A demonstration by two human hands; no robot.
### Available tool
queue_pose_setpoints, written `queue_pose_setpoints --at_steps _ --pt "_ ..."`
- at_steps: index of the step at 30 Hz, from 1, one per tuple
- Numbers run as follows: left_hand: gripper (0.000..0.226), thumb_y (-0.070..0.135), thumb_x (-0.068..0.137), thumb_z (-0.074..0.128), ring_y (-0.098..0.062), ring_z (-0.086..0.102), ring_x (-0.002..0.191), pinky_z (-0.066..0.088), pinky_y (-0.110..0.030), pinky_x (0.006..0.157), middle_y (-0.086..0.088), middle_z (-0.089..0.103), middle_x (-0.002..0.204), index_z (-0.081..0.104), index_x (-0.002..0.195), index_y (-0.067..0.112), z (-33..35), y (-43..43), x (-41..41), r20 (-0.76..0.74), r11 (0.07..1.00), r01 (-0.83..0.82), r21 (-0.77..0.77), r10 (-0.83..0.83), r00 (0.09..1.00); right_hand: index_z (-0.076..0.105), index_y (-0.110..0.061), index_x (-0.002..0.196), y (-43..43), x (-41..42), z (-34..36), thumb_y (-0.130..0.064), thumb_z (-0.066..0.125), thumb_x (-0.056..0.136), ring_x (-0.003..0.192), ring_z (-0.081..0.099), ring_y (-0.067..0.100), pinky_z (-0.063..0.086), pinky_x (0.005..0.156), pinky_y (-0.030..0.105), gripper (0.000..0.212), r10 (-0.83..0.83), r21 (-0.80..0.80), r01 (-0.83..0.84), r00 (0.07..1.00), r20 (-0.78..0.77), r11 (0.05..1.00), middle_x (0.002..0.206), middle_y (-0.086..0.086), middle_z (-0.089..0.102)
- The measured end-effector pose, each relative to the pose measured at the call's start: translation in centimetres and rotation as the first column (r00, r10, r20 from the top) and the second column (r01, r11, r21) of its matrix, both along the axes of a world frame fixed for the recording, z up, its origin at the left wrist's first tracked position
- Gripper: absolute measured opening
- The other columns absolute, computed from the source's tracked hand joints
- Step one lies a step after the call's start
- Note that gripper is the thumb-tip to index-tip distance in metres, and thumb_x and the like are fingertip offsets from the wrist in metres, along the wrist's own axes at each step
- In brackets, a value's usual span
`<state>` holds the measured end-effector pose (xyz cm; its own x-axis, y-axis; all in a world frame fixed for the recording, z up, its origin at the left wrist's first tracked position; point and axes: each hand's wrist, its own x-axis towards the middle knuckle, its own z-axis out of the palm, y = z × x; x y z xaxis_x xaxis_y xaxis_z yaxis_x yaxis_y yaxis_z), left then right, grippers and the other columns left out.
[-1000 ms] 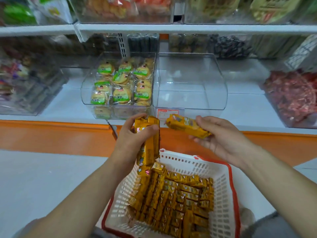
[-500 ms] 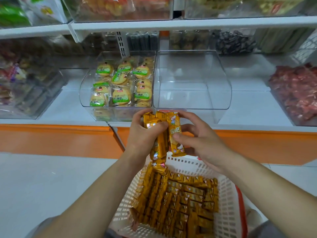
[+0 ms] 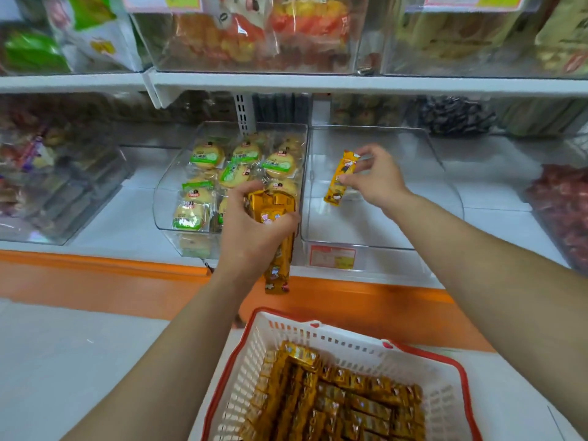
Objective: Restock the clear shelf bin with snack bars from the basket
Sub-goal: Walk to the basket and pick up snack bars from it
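Up at one o'clock from the basket [image 3: 318, 337], your right hand [image 3: 372, 178] is at the open top of the clear bin [image 3: 416, 218], thumb and fingertips pinching a single snack bar [image 3: 341, 179] near its upper end. That bar hangs nearly upright, its top leaning a touch to the right, its lower end down inside the bin (whether it touches the bin floor, I cannot tell through the glare).

Over at eleven o'clock from the basket, your left hand [image 3: 251, 232] is wrapped tight around a bundle of bars [image 3: 274, 206], held upright in front of the seam between the two bins. One wrapper hangs below your palm, down past the white shelf edge [image 3: 95, 249] to the orange strip [image 3: 95, 275]. So the two hands are apart, each clamped on its own load, the left one lower and nearer you.

At nine o'clock from the clear bin, just beside it, sits a second bin [image 3: 167, 214] of round cakes [image 3: 207, 155] in green-labelled wrappers. A red price tag [image 3: 332, 256] is on the clear bin's front lip, at six o'clock from your right hand.

Down at six o'clock in your view, the white basket with the red rim holds packed bars [image 3: 346, 399], laid in rows. Way out at three o'clock, a heap of red-wrapped snacks [image 3: 561, 202] sits on the same shelf, well apart from the clear bin.
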<state>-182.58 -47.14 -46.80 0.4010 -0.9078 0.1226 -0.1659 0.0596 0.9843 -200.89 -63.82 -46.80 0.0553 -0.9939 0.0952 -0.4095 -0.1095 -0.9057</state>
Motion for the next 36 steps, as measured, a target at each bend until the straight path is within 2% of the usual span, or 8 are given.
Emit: queue_pose_setpoints --at_steps 3,6,13,19,24,27,32,36 --pt "0.065 0.013 0.075 0.087 0.003 0.07 0.08 0.054 -0.012 0.063 0.005 0.067 0.101 0.051 0.127 0.028 -1.2 -0.9 0.9 -0.008 1.0 0.021 -0.003 -0.021 1.0 0.061 -0.015 0.113 -5.8 2.6 -1.8 -0.01 0.086 0.071 0.089 0.064 0.021 0.053 0.086 0.036 0.049 -0.002 -0.049 -0.005 0.99 -0.14 0.999 0.094 0.004 0.067" --pt "0.069 0.026 0.065 0.084 -0.002 0.072 0.084 0.057 -0.017 0.068 0.007 0.069 0.101 0.054 0.127 0.03 -2.1 -1.8 1.8 -0.05 0.999 -0.041 0.001 0.041 0.998 0.065 -0.019 0.095 -10.4 6.2 -3.7 -0.009 0.076 0.077 0.084 0.063 0.022 0.053 0.079 0.034 0.024 -0.016 -0.119 -0.005 0.985 -0.172 0.993 0.09 0.01 0.07" --pt "0.057 0.032 0.064 0.083 -0.007 0.073 0.085 0.063 -0.033 0.077 0.015 0.071 0.091 0.057 0.114 0.043 -0.4 -0.1 0.5 -0.096 0.999 -0.03 -0.026 0.027 0.995 0.056 -0.026 0.094 -10.3 5.5 -3.6 -0.021 0.075 0.078 0.073 0.064 0.018 0.042 0.062 0.024 0.025 -0.12 -0.172 0.086 0.974 -0.194 0.981 0.077 -0.003 0.067" --pt "0.059 0.034 0.062 0.082 -0.008 0.074 0.079 0.064 -0.031 0.069 0.014 0.071 0.088 0.059 0.117 0.038 0.4 -1.0 1.0 -0.176 0.997 -0.079 0.025 0.082 0.981 0.06 -0.016 0.125 -9.1 4.7 -3.5 -0.033 0.077 0.081 0.11 0.062 0.025 0.04 0.08 0.02 0.05 -0.053 -0.012 0.052 0.95 -0.308 0.999 0.122 0.006 0.066" --pt "0.06 0.036 0.063 0.082 -0.022 0.075 0.091 0.065 -0.048 0.079 -0.001 0.068 0.113 0.059 0.118 0.041 0.2 0.7 0.9 -0.249 0.992 -0.057 0.115 0.085 0.965 0.066 -0.018 0.095 0.7 2.5 -0.6 -0.016 0.077 0.083 0.072 0.063 0.009 0.051 0.071 0.026 0.016 0.078 -0.044 -0.082 0.992 -0.098 0.996 0.079 -0.005 0.065" --pt "0.063 0.031 0.067 0.086 -0.033 0.074 0.098 0.063 -0.053 0.083 -0.01 0.071 0.113 0.059 0.124 0.032 1.0 2.1 -0.2 -0.337 0.993 -0.041 0.114 0.077 0.938 0.068 -0.025 0.095 9.4 0.9 2.1 -0.017 0.071 0.091 0.069 0.071 0.012 0.056 0.059 0.025 0.01 0.29 0.082 -0.295 0.954 0.072 0.952 0.089 0.002 0.071" --pt "0.067 0.033 0.061 0.082 -0.031 0.074 0.095 0.062 -0.041 0.077 -0.011 0.072 0.109 0.062 0.124 0.025 1.3 3.4 -3.4 -0.388 0.992 0.043 0.115 0.006 0.921 0.052 -0.04 0.132 18.5 -0.9 3.5 -0.031 0.069 0.092 0.087 0.075 0.021 0.063 0.07 0.038 0.044 0.453 0.321 -0.517 0.854 0.255 0.794 0.103 -0.006 0.072" --pt "0.07 0.034 0.064 0.084 -0.038 0.073 0.101 0.06 -0.057 0.09 -0.02 0.072 0.114 0.062 0.128 0.014 1.7 4.0 -6.1 -0.416 0.981 0.143 0.132 -0.077 0.906 0.048 -0.034 0.136 20.3 -2.9 3.6 -0.035 0.083 0.072 0.081 0.075 0.019 0.062 0.069 0.036 0.073 0.339 0.252 -0.369 0.928 0.153 0.895 0.114 0.002 0.064"
